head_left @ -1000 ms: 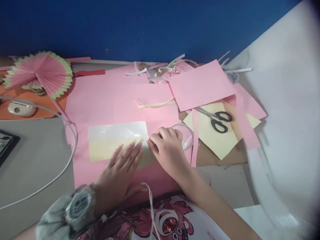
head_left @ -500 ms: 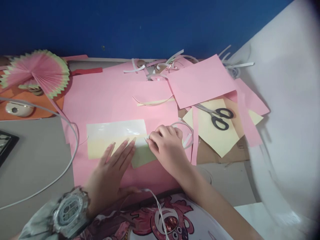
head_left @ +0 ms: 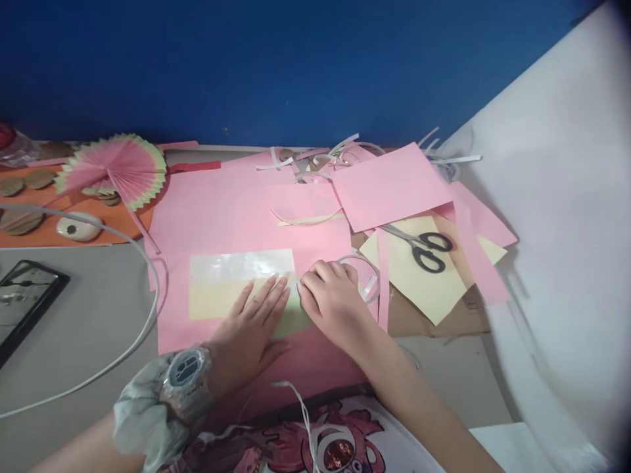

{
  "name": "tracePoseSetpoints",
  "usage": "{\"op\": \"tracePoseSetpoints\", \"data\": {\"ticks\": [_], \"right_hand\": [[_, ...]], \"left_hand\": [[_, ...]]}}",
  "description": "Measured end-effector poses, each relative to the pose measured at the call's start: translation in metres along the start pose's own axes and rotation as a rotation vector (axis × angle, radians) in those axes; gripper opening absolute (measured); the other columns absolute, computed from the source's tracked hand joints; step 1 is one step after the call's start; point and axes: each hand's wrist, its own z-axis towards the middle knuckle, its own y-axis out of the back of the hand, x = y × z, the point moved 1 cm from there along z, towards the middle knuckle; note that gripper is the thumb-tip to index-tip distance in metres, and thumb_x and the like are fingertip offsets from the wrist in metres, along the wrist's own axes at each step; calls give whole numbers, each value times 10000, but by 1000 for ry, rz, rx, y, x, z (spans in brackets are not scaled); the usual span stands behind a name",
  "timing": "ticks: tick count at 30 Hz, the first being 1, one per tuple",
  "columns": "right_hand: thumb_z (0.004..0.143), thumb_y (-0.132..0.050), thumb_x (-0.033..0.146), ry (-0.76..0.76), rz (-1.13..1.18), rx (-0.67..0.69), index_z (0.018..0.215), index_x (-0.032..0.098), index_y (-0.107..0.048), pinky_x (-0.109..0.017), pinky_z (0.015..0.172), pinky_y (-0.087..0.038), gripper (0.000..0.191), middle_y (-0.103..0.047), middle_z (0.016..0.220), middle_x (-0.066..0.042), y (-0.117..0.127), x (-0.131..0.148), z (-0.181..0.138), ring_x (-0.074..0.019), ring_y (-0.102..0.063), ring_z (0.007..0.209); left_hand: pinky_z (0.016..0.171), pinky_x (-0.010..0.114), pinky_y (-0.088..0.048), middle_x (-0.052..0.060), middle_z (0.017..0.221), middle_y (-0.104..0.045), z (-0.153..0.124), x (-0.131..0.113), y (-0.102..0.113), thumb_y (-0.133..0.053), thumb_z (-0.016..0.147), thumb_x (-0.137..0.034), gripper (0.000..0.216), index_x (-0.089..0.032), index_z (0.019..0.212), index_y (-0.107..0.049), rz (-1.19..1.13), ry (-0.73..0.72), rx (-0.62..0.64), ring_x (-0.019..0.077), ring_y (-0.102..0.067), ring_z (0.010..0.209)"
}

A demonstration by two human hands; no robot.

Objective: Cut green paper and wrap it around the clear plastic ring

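My left hand [head_left: 251, 332] lies palm down with its fingers stretched out, fingertips on a rectangle of paper that is pale yellow [head_left: 211, 300] along its near half and glossy white [head_left: 231, 264] along its far half. Close to those fingertips is my right hand [head_left: 335, 295], fingers curled in at the paper's right end; what they pinch, if anything, is hidden. Between and below both hands a light green piece of paper [head_left: 294, 318] shows, partly covered by them. Everything here rests on a large pink sheet [head_left: 211, 210].
Scissors with black handles [head_left: 428, 253] lie on yellow paper [head_left: 434, 302] at right, beside a pink rectangle [head_left: 389, 184] and paper strips. A pleated pink-and-green paper fan [head_left: 113, 167], a white oval device [head_left: 79, 227], a phone [head_left: 29, 302] and a white cable [head_left: 148, 322] are at left.
My left hand has moved right along the paper, closer to my right hand. My right hand's fingers stay curled at the paper's end. The camera view has shifted slightly.
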Motion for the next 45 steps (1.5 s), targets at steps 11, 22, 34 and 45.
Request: {"op": "tracePoseSetpoints", "data": {"ticks": [11, 22, 34, 45], "right_hand": [[881, -442, 198, -5, -8, 13, 794, 195, -559, -330, 786, -276, 145, -550, 882, -40, 3, 2, -1, -174, -464, 845], [847, -491, 181, -37, 21, 26, 766, 200, -531, -323, 784, -271, 92, -532, 841, -12, -1, 2, -1, -156, -444, 820], [874, -455, 213, -10, -72, -15, 791, 207, -533, -350, 779, -271, 114, -539, 836, -16, -7, 3, -3, -170, -437, 803], [867, -456, 207, -7, -82, -17, 778, 206, -520, -346, 781, -272, 110, -533, 829, -14, -8, 3, -3, -166, -448, 788]], "left_hand": [[1138, 474, -79, 132, 1493, -235, -7, -8, -8, -307, 864, -612, 772, -61, 1405, -289, -21, 80, 33, 268, -183, 1386], [1137, 461, 45, 0, 1500, -250, -9, -2, -7, -348, 814, -681, 754, -270, 1434, -221, -105, 28, 51, 243, -181, 1387], [1129, 478, 66, 3, 1508, -202, -9, -3, -8, -339, 805, -698, 753, -283, 1426, -247, -130, 43, 91, 253, -195, 1382], [1133, 480, 75, 16, 1496, -218, -9, -4, -8, -307, 774, -748, 889, -170, 1440, -197, -148, 59, 77, 246, -186, 1382]]}}
